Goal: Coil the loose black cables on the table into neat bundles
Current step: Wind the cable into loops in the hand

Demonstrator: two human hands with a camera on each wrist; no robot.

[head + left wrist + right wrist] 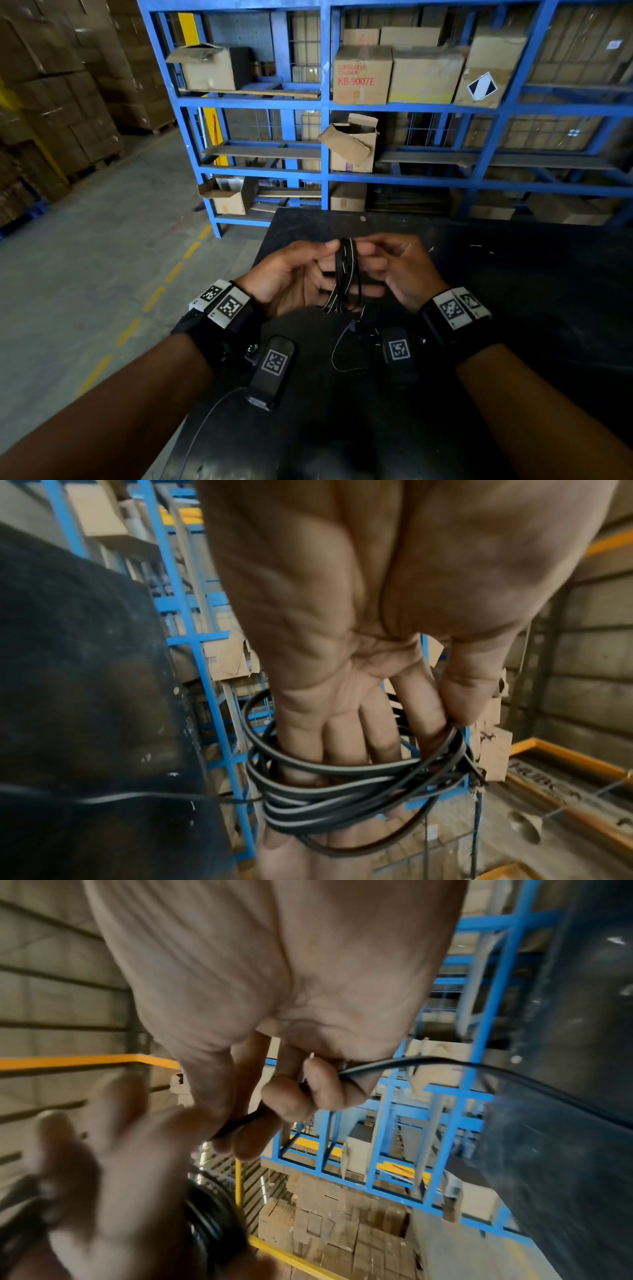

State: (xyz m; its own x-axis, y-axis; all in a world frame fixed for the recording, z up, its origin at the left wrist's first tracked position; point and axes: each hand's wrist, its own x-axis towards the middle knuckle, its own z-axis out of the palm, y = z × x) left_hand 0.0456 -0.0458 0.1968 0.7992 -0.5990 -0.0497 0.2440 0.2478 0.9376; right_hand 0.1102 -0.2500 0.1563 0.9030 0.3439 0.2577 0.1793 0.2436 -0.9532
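A coil of black cable (346,274) hangs upright between my two hands above the black table (513,291). In the left wrist view the coil (342,791) is looped round the fingers of my left hand (342,696), with thumb and forefinger pinching its upper side. My left hand (301,270) grips the coil from the left. My right hand (387,267) meets it from the right. In the right wrist view my right hand (291,1096) pinches a single strand of the cable (394,1062). The cable's loose tail (337,353) droops onto the table below the coil.
A blue steel rack (325,102) with cardboard boxes (361,77) stands right behind the table. The table's left edge drops to a concrete floor with a dashed yellow line (173,272). Stacked cartons (51,102) fill the far left.
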